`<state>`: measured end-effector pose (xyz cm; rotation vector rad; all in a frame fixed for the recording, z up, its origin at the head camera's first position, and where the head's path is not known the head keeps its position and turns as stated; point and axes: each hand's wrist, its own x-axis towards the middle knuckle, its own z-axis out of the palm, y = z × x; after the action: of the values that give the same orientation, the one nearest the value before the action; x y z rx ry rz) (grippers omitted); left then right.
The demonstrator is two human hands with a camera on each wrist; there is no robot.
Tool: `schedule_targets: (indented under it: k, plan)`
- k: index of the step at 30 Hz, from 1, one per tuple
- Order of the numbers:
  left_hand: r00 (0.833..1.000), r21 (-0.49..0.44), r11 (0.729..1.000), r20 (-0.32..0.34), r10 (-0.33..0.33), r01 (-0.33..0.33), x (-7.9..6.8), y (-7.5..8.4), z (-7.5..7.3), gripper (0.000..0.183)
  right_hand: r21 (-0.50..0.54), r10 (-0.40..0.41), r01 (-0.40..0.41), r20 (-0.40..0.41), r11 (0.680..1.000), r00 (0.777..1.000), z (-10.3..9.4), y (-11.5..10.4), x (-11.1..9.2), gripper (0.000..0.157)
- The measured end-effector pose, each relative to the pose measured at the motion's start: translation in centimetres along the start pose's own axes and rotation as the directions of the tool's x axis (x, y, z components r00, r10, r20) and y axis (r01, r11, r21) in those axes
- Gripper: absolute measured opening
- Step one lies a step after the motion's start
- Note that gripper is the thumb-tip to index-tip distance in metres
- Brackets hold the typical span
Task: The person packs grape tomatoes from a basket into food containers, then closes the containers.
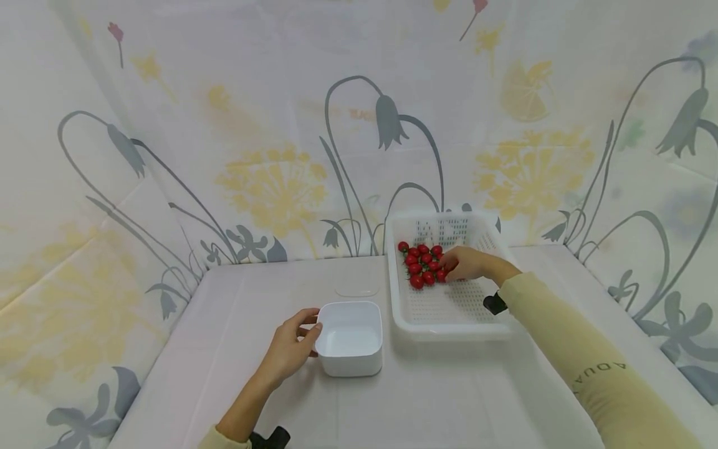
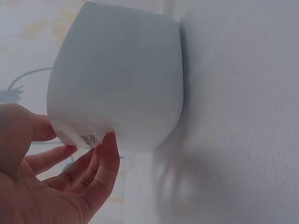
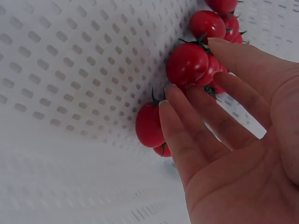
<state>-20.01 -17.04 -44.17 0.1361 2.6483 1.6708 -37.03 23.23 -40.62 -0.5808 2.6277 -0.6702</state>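
Note:
A small white square container (image 1: 349, 340) stands on the table. My left hand (image 1: 291, 344) holds its left side, thumb at the rim and fingertips against the outer wall (image 2: 117, 79). To the right is a white perforated basket (image 1: 449, 328) with a cluster of red cherry tomatoes (image 1: 415, 269), some with green stems. Inside the basket, my right hand (image 1: 468, 263) reaches to the cluster's right side. In the right wrist view its fingers (image 3: 180, 149) are spread and slightly bent, tips right at the tomatoes (image 3: 187, 64), none enclosed. The container's inside looks bare.
A clear flat piece with a rounded edge (image 1: 357, 292) lies behind the container, left of the basket. The table (image 1: 252, 293) has a white cover. Flower-printed cloth (image 1: 269, 125) hangs behind it and along both sides.

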Motion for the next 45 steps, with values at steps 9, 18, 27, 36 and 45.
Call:
schedule_targets:
  k: [9,18,27,36,45]
  plan:
    - [1.000,0.010,1.000,0.002,-0.009,0.009,-0.1,-0.1,0.0,0.036,-0.033,0.031,-0.030,0.020,0.999,0.999,0.6,0.3,0.6,0.032]
    - [1.000,0.017,1.000,0.003,-0.015,0.015,-0.2,-0.1,0.1,0.037,0.055,0.113,-0.116,0.055,0.992,0.992,1.3,0.2,0.6,0.027]
    - [1.000,0.023,0.999,0.003,-0.028,0.028,-0.1,-0.1,0.1,0.036,0.077,0.118,-0.125,0.094,0.989,0.989,1.2,0.0,0.4,0.022]
    - [0.999,0.027,0.999,0.001,-0.045,0.045,-0.2,0.0,0.2,0.037,0.117,0.071,-0.080,0.081,0.990,0.994,0.6,-0.4,-0.7,0.021]
    - [0.998,0.020,0.998,0.014,-0.063,0.062,-0.2,0.1,0.3,0.038,0.166,0.048,-0.061,0.082,0.984,0.995,0.3,-1.0,-1.9,0.020]
